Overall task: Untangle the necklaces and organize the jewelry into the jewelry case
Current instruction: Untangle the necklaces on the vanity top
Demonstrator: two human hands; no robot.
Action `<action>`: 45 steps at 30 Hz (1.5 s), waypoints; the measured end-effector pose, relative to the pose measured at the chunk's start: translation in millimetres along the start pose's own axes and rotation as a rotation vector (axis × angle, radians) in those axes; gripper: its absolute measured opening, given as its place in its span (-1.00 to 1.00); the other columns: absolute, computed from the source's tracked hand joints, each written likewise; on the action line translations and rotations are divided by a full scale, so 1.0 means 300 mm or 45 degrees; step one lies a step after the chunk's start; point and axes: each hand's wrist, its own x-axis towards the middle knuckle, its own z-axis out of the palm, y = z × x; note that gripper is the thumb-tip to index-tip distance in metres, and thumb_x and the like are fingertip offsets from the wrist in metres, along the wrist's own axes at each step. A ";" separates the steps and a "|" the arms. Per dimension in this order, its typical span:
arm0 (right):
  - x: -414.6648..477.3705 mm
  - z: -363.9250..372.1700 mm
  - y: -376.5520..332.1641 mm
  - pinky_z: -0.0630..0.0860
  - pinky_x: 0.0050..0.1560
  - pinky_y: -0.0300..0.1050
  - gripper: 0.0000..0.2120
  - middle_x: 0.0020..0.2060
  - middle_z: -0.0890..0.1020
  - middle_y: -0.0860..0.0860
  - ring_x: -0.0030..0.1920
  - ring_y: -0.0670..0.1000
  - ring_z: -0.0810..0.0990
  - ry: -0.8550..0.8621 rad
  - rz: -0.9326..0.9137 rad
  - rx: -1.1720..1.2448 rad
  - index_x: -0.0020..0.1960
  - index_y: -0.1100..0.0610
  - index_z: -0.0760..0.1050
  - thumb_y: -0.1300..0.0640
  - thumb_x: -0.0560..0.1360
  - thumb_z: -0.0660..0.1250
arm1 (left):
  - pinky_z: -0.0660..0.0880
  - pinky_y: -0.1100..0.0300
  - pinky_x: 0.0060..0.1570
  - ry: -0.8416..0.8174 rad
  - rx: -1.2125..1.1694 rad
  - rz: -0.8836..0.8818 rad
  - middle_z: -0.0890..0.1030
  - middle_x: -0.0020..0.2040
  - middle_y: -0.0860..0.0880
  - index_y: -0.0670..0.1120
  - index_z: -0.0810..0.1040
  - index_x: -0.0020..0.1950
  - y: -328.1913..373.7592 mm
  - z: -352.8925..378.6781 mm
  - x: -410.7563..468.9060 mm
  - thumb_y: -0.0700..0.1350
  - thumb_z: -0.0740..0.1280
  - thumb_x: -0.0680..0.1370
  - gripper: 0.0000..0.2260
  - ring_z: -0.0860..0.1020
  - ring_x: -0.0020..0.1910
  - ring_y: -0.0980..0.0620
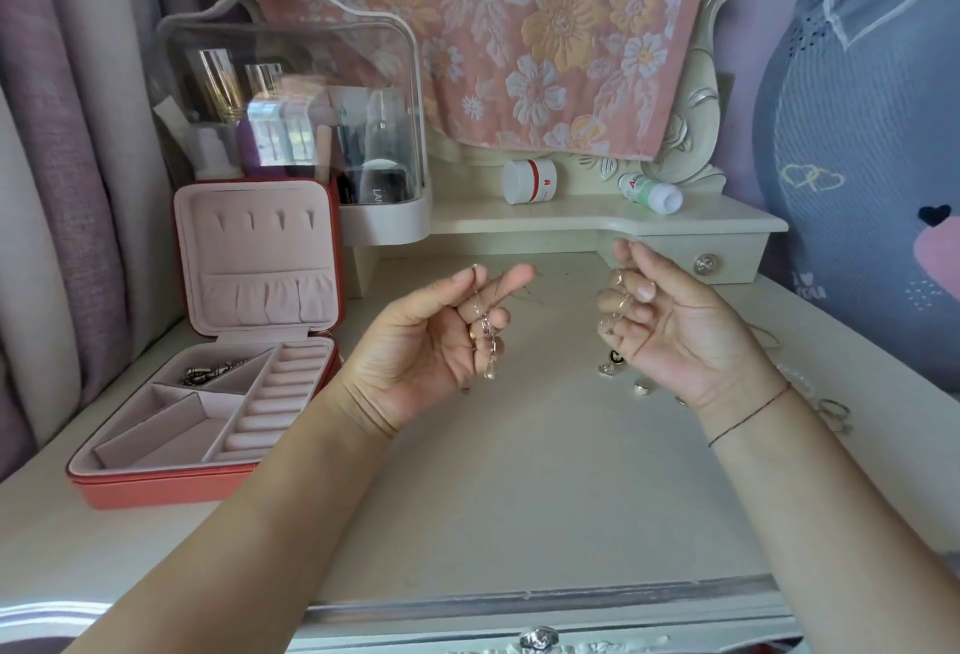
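Both hands are raised palm-up over the dressing table. My left hand (441, 331) pinches a thin chain with pale beads (485, 336) between thumb and fingers; the chain hangs down past the palm. My right hand (660, 321) has its fingers curled round another fine chain (613, 310) that dangles at the fingertips. The open jewelry case (156, 484), coral outside and pink inside, stands at the left; its back left compartment holds some silver pieces (210, 373). Loose small jewelry (618, 367) lies on the table under my right hand.
A clear cosmetics box (291, 97) with bottles stands behind the case. A white jar (530, 180) and a lying bottle (652, 193) sit on the raised shelf. More rings and a chain (831, 412) lie at the table's right edge, next to a big plush cushion (862, 160).
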 end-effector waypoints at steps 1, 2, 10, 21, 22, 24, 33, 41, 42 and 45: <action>-0.002 0.002 0.003 0.08 -0.41 -0.29 -0.88 -0.52 0.31 -0.11 -0.51 -0.14 0.24 0.011 0.015 -0.109 -0.22 0.06 0.64 0.06 0.27 0.44 | 0.51 0.27 -0.24 -0.022 0.003 -0.004 0.63 0.20 -0.07 -0.02 0.67 -0.22 0.003 0.002 -0.002 -0.07 0.59 0.27 -0.84 0.60 -0.23 0.11; -0.004 0.007 0.007 0.08 -0.40 -0.28 -0.89 -0.51 0.31 -0.11 -0.50 -0.13 0.24 0.017 0.027 -0.230 -0.21 0.07 0.61 0.05 0.30 0.42 | 0.51 0.27 -0.18 -0.038 0.016 -0.006 0.60 0.26 -0.08 -0.01 0.67 -0.21 0.005 0.005 -0.004 -0.07 0.57 0.30 -0.86 0.61 -0.18 0.11; -0.027 0.045 0.057 0.21 -0.42 -0.31 -0.85 -0.44 0.37 -0.02 -0.44 -0.10 0.28 -0.005 -0.108 -1.071 -0.22 0.15 0.46 0.14 0.45 0.40 | 0.49 0.10 0.15 -0.021 0.116 -0.044 0.51 0.37 -0.08 0.04 0.66 -0.22 0.011 0.032 -0.011 0.00 0.58 0.29 -0.85 0.54 0.26 0.04; -0.036 0.074 0.089 0.30 -0.36 -0.41 -0.83 -0.45 0.46 -0.09 -0.44 -0.20 0.37 -0.248 -0.131 -1.166 0.08 0.15 0.53 0.23 0.49 0.37 | 0.35 -0.02 0.36 0.042 0.253 -0.013 0.50 0.38 -0.10 0.01 0.69 -0.15 -0.021 0.038 0.009 0.03 0.61 0.24 -0.74 0.46 0.38 -0.07; -0.036 0.078 0.095 0.31 -0.34 -0.44 -0.82 -0.44 0.46 -0.09 -0.42 -0.22 0.40 -0.263 -0.153 -1.163 0.09 0.17 0.56 0.23 0.49 0.37 | 0.33 -0.03 0.39 0.049 0.272 -0.013 0.50 0.38 -0.11 0.00 0.69 -0.15 -0.026 0.039 0.011 0.04 0.61 0.23 -0.73 0.45 0.38 -0.09; -0.037 0.083 0.101 0.34 -0.30 -0.45 -0.86 -0.35 0.56 -0.03 -0.34 -0.20 0.49 -0.274 -0.192 -1.148 0.03 0.20 0.59 0.23 0.48 0.37 | 0.28 -0.06 0.42 0.076 0.311 -0.015 0.52 0.36 -0.09 0.01 0.70 -0.16 -0.033 0.037 0.016 0.06 0.62 0.21 -0.71 0.46 0.37 -0.13; -0.015 0.052 0.032 0.18 -0.47 -0.31 -0.89 -0.30 0.59 0.02 -0.53 -0.11 0.28 -0.040 -0.236 -0.344 -0.20 0.15 0.48 0.11 0.43 0.26 | 0.55 0.07 0.10 0.351 0.259 -0.021 0.67 0.09 -0.14 -0.10 0.67 -0.05 -0.033 0.036 0.022 -0.03 0.21 0.58 -0.74 0.66 0.01 -0.06; -0.006 0.022 0.002 0.08 -0.54 -0.28 -0.82 -0.60 0.23 -0.09 -0.58 -0.13 0.14 0.077 -0.271 -0.119 -0.26 0.08 0.53 0.06 0.46 0.23 | 0.61 0.18 -0.10 0.519 0.389 -0.041 0.69 -0.06 -0.14 -0.14 0.63 -0.01 -0.036 0.029 0.028 0.01 0.18 0.63 -0.70 0.68 -0.17 0.01; -0.005 0.022 0.002 0.08 -0.55 -0.29 -0.81 -0.61 0.21 -0.10 -0.59 -0.14 0.13 0.077 -0.271 -0.146 -0.28 0.07 0.55 0.06 0.45 0.24 | 0.60 0.20 -0.11 0.548 0.410 -0.024 0.68 -0.10 -0.11 -0.14 0.63 -0.05 -0.037 0.027 0.029 0.00 0.19 0.63 -0.70 0.66 -0.19 0.02; -0.005 0.022 0.004 0.09 -0.56 -0.31 -0.80 -0.62 0.17 -0.12 -0.60 -0.15 0.11 0.090 -0.262 -0.220 -0.30 0.05 0.59 0.03 0.43 0.27 | 0.56 0.20 -0.05 0.604 0.438 0.079 0.65 -0.21 -0.01 -0.11 0.61 -0.18 -0.041 0.018 0.032 -0.03 0.21 0.63 -0.71 0.60 -0.16 0.05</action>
